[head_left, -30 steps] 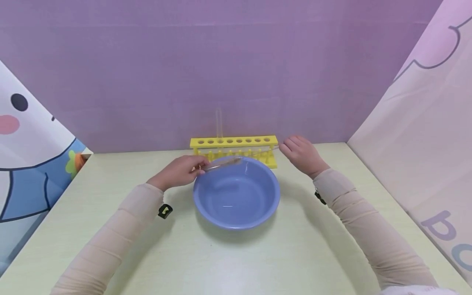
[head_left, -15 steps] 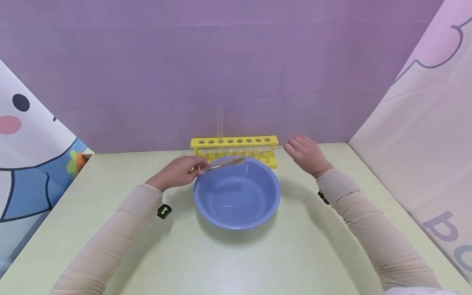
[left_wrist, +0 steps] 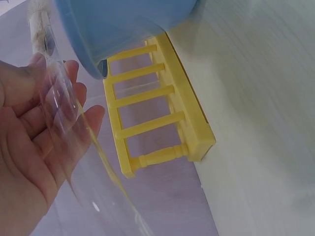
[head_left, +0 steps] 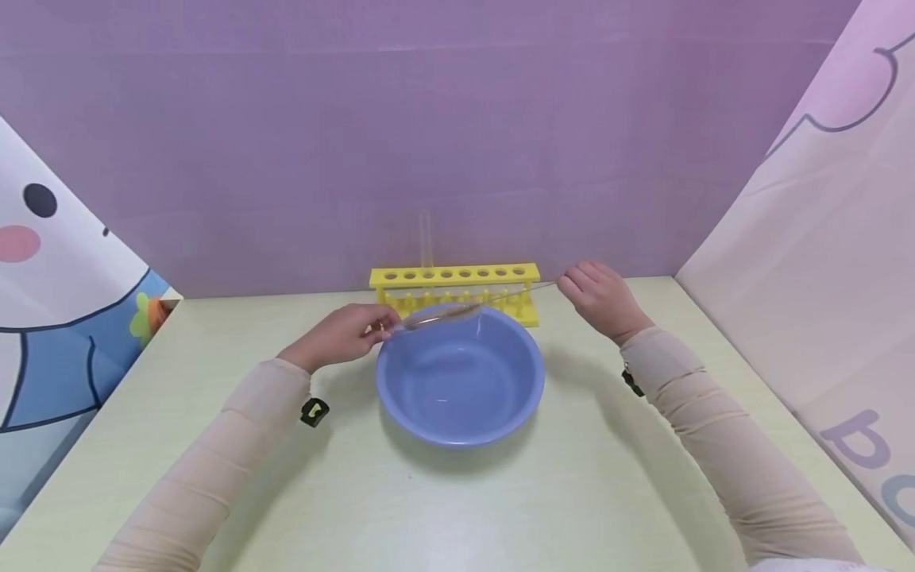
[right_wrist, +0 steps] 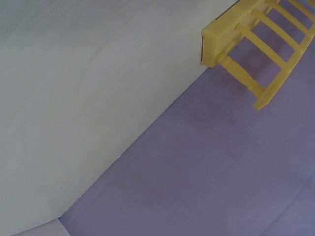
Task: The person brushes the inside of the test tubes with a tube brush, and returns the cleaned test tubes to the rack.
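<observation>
In the head view my left hand (head_left: 345, 335) holds a clear test tube (head_left: 423, 319) above the far rim of a blue basin (head_left: 457, 433). The thumb and fingers wrap the tube (left_wrist: 63, 101) in the left wrist view. Over at the right, my right hand (head_left: 599, 299) grips the thin wire handle of a test tube brush (head_left: 465, 311). Its pale bristles lie at the tube's mouth end; how much of them is inside is unclear. The right wrist view does not show the right hand.
Behind the basin stands a yellow test tube rack (head_left: 453, 276), with another clear test tube (head_left: 426, 238) upright in it. A purple backdrop (head_left: 457, 143) rises at the table's (head_left: 457, 516) far edge. Printed cloths hang on both sides.
My right hand has moved a little to the right, drawing the brush's wire with it, and more wire shows. The left hand has shifted slightly left with the tube.
</observation>
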### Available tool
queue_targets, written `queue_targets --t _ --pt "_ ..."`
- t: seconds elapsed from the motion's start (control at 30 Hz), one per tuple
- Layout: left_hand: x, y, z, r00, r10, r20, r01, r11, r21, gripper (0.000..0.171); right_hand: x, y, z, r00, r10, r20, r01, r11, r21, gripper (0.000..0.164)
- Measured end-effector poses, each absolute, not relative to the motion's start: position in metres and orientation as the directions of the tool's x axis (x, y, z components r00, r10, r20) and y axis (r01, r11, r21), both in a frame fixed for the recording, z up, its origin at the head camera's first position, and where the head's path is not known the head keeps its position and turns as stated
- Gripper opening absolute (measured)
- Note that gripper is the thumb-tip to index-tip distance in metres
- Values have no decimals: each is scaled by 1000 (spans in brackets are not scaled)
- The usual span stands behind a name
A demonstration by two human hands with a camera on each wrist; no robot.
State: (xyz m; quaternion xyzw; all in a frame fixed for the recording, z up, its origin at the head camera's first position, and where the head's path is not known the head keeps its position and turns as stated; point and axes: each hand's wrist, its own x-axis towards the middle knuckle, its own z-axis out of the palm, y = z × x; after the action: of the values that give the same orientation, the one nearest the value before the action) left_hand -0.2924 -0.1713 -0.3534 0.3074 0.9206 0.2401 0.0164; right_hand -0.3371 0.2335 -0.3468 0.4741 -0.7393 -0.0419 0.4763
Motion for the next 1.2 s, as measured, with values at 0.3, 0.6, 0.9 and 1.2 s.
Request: queue_targets --t 0.3,0.6,0.9,1.2 --pt "-294 -174 -357 -811 573 121 557 690 463 14 -335 238 -344 -75 -724 686 -653 556 515 19" --pt "-293 -176 -355 -814 569 116 546 683 486 15 -335 241 -342 -44 -702 711 -650 560 513 14" --pt "-292 -179 -355 -824 558 104 531 695 484 17 -334 244 -342 -38 -691 722 -655 563 504 11" --pt "-291 -180 -354 -833 545 96 518 705 484 17 -334 247 -343 -20 -669 743 -645 576 502 12"
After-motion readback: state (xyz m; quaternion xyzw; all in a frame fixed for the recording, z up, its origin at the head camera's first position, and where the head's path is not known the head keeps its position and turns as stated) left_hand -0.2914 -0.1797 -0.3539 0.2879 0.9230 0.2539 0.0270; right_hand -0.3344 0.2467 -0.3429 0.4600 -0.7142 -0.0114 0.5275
